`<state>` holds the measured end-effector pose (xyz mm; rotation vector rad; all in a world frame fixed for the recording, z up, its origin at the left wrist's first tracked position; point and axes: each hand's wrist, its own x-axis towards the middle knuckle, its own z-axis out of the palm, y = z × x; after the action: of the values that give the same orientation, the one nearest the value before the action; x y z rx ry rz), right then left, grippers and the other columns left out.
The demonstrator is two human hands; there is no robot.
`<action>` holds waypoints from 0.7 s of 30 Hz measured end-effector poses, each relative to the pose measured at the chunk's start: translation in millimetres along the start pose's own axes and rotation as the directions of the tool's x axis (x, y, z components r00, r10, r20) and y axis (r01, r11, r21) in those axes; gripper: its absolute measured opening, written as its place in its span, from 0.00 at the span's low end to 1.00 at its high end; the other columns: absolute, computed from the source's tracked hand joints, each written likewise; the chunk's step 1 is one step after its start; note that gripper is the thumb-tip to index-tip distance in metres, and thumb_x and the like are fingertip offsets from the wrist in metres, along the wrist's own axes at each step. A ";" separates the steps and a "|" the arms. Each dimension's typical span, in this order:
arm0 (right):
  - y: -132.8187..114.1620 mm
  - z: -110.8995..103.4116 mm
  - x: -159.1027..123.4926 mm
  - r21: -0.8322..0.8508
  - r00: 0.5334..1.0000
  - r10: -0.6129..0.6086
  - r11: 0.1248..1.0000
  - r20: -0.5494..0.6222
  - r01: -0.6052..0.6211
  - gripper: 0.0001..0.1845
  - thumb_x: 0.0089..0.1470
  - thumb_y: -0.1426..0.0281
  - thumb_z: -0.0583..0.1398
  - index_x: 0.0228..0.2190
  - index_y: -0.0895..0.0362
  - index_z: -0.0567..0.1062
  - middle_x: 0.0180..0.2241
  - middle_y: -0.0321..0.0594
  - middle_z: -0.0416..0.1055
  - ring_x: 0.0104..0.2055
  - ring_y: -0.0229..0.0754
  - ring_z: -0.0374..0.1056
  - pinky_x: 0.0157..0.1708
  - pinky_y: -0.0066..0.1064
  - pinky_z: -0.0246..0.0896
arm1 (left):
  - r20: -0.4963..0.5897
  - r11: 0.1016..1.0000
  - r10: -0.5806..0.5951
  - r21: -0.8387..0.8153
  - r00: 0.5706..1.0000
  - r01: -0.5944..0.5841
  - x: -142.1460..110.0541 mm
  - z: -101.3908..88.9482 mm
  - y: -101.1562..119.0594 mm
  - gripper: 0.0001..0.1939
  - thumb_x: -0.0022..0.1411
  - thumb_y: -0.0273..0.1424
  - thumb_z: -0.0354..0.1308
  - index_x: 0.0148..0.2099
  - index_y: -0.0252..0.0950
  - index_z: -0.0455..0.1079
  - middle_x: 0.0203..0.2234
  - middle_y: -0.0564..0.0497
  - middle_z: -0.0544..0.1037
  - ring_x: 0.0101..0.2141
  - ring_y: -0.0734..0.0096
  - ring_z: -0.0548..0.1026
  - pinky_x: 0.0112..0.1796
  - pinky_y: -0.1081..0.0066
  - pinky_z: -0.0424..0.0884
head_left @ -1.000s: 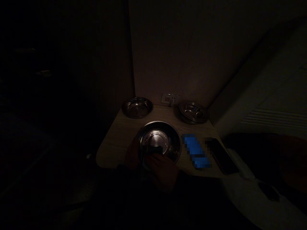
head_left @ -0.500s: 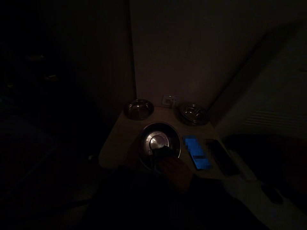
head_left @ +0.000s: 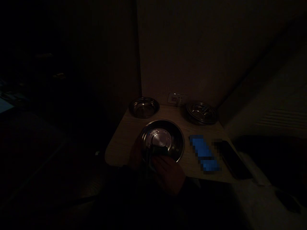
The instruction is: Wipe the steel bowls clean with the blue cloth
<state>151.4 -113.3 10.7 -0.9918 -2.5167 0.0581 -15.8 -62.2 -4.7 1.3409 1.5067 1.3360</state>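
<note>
The scene is very dark. A large steel bowl (head_left: 168, 135) sits near the front edge of a small light wooden table (head_left: 122, 140). My right hand (head_left: 169, 172) is closed on a dark cloth (head_left: 158, 150) pressed against the bowl's near inner side. My left hand (head_left: 135, 155) rests at the bowl's left rim and appears to hold it; its fingers are barely visible.
A smaller steel bowl (head_left: 144, 107) stands at the back left of the table, a steel plate or dish (head_left: 200, 112) at the back right. A blurred blue item (head_left: 203, 152) and a dark phone (head_left: 233, 159) lie to the right. A wall socket (head_left: 177, 98) sits behind.
My right hand with the cloth swung right inside the bowl, then came back toward the left near side. The camera view shifted slightly left.
</note>
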 end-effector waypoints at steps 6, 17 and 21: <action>27.7 -33.5 -12.3 -0.014 0.996 -0.022 1.000 0.091 0.023 0.16 0.59 0.67 0.55 0.47 0.59 0.74 0.46 0.45 0.75 0.49 0.51 0.67 0.54 0.50 0.58 | -0.034 1.000 -0.010 0.027 0.999 0.011 -1.9 -0.9 2.8 0.22 0.67 0.34 0.40 0.58 0.36 0.65 0.54 0.47 0.71 0.55 0.61 0.68 0.57 0.61 0.61; 11.2 -19.3 -8.8 -0.013 0.995 -0.061 0.998 0.083 0.063 0.17 0.59 0.72 0.54 0.49 0.61 0.72 0.47 0.46 0.74 0.49 0.51 0.68 0.53 0.50 0.60 | -0.092 0.996 -0.052 -0.080 0.994 0.044 -9.2 4.5 11.6 0.24 0.68 0.36 0.36 0.50 0.32 0.71 0.46 0.45 0.77 0.48 0.62 0.73 0.52 0.62 0.67; -14.1 8.2 11.2 -0.021 0.999 0.046 0.999 0.015 -0.046 0.18 0.59 0.73 0.54 0.50 0.63 0.71 0.47 0.49 0.73 0.50 0.49 0.68 0.46 0.39 0.68 | -0.143 0.999 -0.047 0.006 0.989 0.048 -8.2 3.1 0.1 0.19 0.65 0.37 0.44 0.48 0.34 0.72 0.44 0.45 0.77 0.47 0.58 0.73 0.54 0.59 0.65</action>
<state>131.7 -115.4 10.2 -1.0614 -2.5135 0.0534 -11.1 -69.5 -6.3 1.2297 1.6316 1.4214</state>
